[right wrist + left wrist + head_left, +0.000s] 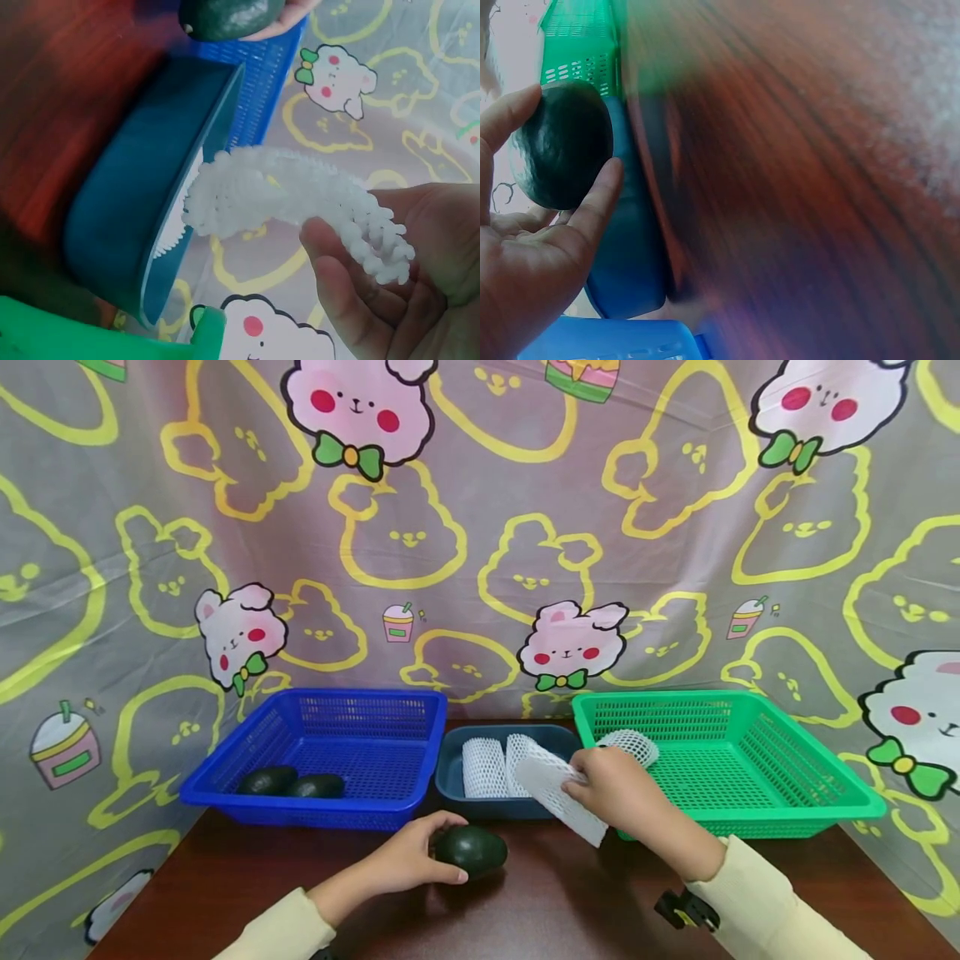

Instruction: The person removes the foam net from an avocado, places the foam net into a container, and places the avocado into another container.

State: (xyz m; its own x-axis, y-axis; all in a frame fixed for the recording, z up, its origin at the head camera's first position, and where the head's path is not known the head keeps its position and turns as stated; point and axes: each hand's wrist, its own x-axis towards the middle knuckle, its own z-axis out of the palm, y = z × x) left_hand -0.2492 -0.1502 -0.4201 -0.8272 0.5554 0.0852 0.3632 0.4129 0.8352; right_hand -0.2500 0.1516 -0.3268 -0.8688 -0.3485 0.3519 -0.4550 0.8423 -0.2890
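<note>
My left hand (415, 858) grips a dark green avocado (472, 852) over the table, thumb and fingers round its left end. In the left wrist view the avocado (562, 146) sits between thumb and fingertips. My right hand (617, 785) pinches a white foam net sleeve (562, 793), slanting in front of the dark blue tub's right end. The right wrist view shows the sleeve (292, 187) bent, its near end within the fingers. Two more white foam sleeves (483, 768) lie in the dark blue tub (487, 810).
A blue basket (315, 814) at the left holds two avocados (266, 781). At the right, a green basket (750, 827) has a net-wrapped item (633, 745) in its near left part. A patterned cloth (480, 527) hangs behind. The brown table (525, 918) spreads in front.
</note>
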